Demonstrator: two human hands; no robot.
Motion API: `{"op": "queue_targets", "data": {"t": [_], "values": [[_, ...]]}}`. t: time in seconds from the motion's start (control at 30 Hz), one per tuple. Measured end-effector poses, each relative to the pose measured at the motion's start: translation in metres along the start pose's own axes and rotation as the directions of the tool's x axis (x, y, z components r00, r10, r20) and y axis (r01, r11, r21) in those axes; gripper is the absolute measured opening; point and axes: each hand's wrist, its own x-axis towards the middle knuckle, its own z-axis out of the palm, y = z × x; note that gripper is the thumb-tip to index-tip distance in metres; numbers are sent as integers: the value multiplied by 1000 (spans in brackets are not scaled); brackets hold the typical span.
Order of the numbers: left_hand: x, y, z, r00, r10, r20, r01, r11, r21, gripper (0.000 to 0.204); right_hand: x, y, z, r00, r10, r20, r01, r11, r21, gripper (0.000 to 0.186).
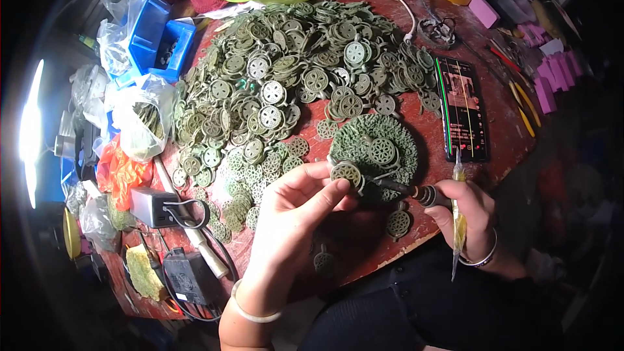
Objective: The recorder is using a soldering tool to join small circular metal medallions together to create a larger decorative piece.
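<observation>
A: Landmark, and what is noted left of it?
B: The green round pad (404, 147). To its upper left, a broad heap of openwork medallions (260, 68) is spread on the red table (504, 136). At its lower left, the left hand (296, 205) is seen, thumb and fingers nearly closed in a pinch.
A: Anything gripped there?
B: One round medallion (346, 172), held at the pad's lower left edge, its face turned up. Its loop is not clearly made out. Another medallion (381, 151) is borne on the pad.
A: And rightward?
B: At the pad's lower right, a dark-shafted tool (398, 187) is held in the right hand (471, 211), fingers curled round the handle. A yellow pen-like stick (459, 208) is also held there.
A: The governing relation?
B: The tool's long axis is pointed left and slightly up, along the pad's lower edge, toward the pinched medallion. The left hand is nearer, being in contact; tip contact cannot be told.
</observation>
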Motion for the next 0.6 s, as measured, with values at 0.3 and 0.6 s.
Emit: {"op": "queue_targets", "data": {"t": [0.3, 0.6], "values": [[0, -1, 0, 1000, 9, 12, -9, 999, 39, 20, 2, -4, 0, 1000, 16, 15, -15, 1000, -4, 27], [0, -1, 1, 1000, 13, 19, -13, 999, 35, 20, 1, -3, 0, 1000, 25, 15, -25, 1000, -6, 27]]}}
